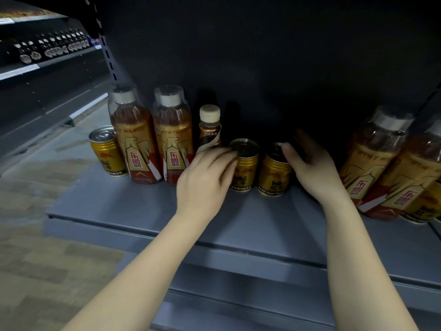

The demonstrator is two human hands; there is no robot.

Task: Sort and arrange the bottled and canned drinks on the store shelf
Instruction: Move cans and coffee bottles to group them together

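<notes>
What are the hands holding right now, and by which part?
Left hand grips the left middle can near its top rim. Right hand grips the right middle can at its upper side.

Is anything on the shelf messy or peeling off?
Yes. The small brown bottle with a cream cap has its label peeling away at one side. Gold cans and tall amber bottles also stand mixed together, not grouped.

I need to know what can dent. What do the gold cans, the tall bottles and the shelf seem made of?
Gold cans: likely thin metal, glossy print, silvery pull-tab tops. Tall bottles: apparently clear plastic, liquid showing through, glossy labels. Shelf: seemingly painted sheet metal, matte blue-grey, folded front edge.
</notes>
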